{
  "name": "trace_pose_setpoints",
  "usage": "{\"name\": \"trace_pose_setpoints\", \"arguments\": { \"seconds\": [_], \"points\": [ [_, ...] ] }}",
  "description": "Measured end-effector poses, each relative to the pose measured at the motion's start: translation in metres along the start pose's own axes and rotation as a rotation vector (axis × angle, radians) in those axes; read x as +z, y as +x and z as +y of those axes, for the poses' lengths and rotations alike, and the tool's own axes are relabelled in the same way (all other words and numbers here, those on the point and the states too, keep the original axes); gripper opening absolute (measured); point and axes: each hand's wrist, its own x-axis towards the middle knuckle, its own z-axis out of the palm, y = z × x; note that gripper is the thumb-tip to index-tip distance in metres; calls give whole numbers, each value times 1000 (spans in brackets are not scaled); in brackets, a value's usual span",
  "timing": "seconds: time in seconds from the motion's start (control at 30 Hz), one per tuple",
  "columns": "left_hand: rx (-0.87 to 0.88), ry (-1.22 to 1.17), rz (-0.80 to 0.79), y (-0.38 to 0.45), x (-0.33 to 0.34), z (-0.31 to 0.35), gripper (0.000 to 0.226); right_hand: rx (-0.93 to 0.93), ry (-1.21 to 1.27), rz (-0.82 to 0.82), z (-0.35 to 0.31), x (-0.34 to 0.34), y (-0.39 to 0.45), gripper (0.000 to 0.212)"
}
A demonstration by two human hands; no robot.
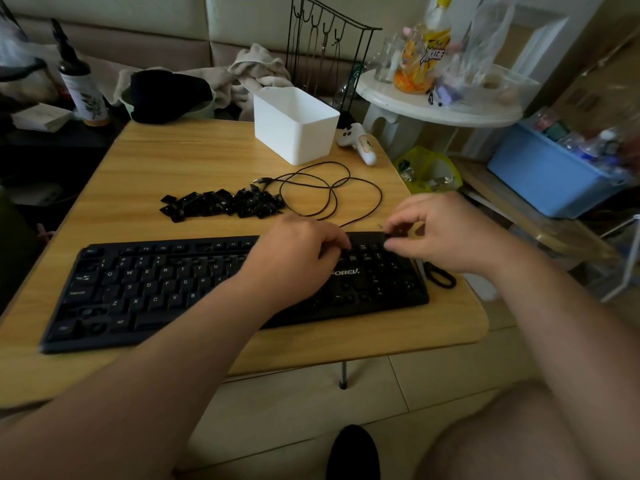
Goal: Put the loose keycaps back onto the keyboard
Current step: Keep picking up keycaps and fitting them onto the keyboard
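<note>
Hands (304,251) (440,230) (right one pinching a keycap (389,234)) curl over the keyboard (145,289).

A white bin (296,124) and a white controller (358,142) are set at the far edge of the wooden table (166,161), a black hair tie (440,275) lies at its right edge, and a blue crate (547,180) is placed beyond, beside a round white stand (440,109).

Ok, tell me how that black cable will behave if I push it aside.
The cable lies in loose loops, so it's probably floppy and will bunch rather than slide whole. It looks thin, so likely light. One end seems to reach the keyboard, so it may tug there.
</note>
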Motion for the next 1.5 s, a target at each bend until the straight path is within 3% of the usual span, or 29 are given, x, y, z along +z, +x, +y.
{"name": "trace_pose_setpoints", "arguments": {
  "seconds": [0.13,0.33,0.77,1.1,1.33,1.5],
  "points": [
    [53,124,-56,-3,2,-9,25,62,-32,-207,7,12,4,13],
    [67,183,-136,-11,4,-6,33,44,-57,-274,1,21,10,16],
    [143,302,-215,-12,11,1,55,115,-45,-248,-4,25,7,14],
    [160,301,-229,-14,10,-1,48,208,-32,-255,-12,27,12,11],
    [149,353,-224,-14,15,0,52,289,55,-173,-13,34,12,13],
    [164,354,-219,-14,15,-1,49,266,-29,-188,-14,30,10,10]
  ]
}}
